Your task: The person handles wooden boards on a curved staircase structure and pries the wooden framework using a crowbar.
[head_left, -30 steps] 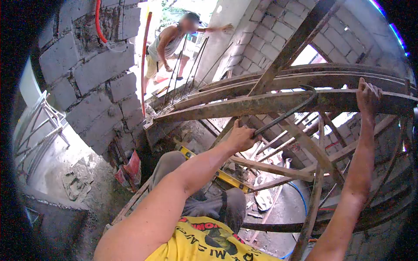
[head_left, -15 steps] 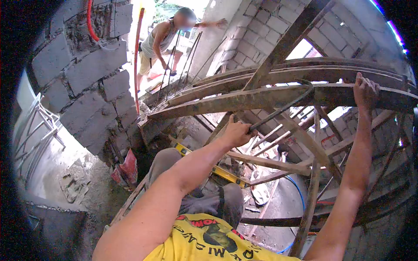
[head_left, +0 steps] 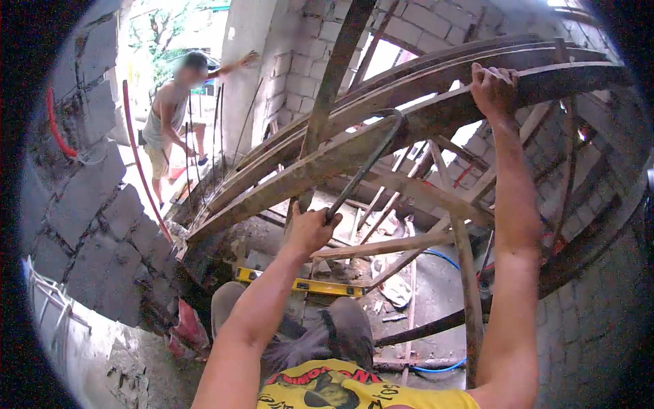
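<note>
My left hand [head_left: 313,230] is closed around the lower end of a dark crowbar [head_left: 364,167], a long metal bar with a hooked top. It slants up to the right, and its hook bends back against the nearest wooden beam [head_left: 272,180]. Further right along that beam, my right hand [head_left: 495,90] grips its top edge with bent fingers, the arm stretched upward. Below my left hand, a yellow spirit level [head_left: 327,288] lies across in front of my knees. Whether the hook tip touches the beam's far side is hidden.
More long beams run parallel behind, crossed by an upright timber [head_left: 334,82] and diagonal wooden braces [head_left: 415,191]. Another person [head_left: 170,119] bends by upright rebar at the left opening. A block wall [head_left: 102,232] stands left; a blue hose [head_left: 443,368] lies below.
My view has swung right, so the scene sits further left and lower left. Both hands keep their holds on the crowbar and beam. The other person remains bent over, one arm out.
</note>
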`<state>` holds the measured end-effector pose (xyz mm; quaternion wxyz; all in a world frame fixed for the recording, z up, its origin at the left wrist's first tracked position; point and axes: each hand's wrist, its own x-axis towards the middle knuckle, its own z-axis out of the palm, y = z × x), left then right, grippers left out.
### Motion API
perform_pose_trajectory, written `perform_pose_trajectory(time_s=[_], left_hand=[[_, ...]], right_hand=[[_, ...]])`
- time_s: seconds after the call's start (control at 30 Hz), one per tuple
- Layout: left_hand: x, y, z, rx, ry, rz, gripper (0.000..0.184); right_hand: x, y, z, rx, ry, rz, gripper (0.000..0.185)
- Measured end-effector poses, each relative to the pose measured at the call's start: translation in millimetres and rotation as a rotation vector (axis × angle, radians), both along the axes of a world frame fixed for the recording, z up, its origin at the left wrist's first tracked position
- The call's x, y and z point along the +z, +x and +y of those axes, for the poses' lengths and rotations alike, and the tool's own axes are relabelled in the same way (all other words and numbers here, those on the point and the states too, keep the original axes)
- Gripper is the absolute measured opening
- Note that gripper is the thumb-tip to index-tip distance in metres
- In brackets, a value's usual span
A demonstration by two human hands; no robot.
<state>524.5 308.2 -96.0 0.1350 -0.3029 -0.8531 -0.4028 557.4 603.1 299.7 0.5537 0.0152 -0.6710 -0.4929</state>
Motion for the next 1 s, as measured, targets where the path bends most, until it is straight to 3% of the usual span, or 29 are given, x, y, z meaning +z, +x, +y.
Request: perform_pose_trajectory(time_s=[0.27, 0.3, 0.53, 0.77, 0.9, 1.0], left_hand=[[-2.1, 0.5, 1.2, -0.001, 0.007, 0.006, 0.046], [-1.5, 1.5, 1.1, -0.013, 0.034, 0.027, 0.046], [-6.3, -4.1, 1.2, -0.031, 0.036, 0.048, 0.042], [-9.6, -4.8, 1.3, -0.038, 0.005, 0.033, 0.040], [-3.8, -4.3, -0.2, -0.041, -0.029, 0.002, 0.042], [-4.8, -5.5, 0.1, -0.047, -0.048, -0.003, 0.043]], right_hand=[[0.7, 3.9, -2.3, -0.107, 0.009, -0.040, 0.020], [3.2, -2.5, 1.8, -0.227, -0.137, -0.102, 0.026], [7.3, -5.0, 12.6, -0.257, -0.228, -0.120, 0.041], [9.2, -7.5, 30.2, -0.293, 0.169, -0.040, 0.024], [7.8, -14.9, 34.1, -0.197, 0.069, 0.000, 0.024], [6.0, -8.3, 21.7, -0.244, 0.158, 0.028, 0.021]])
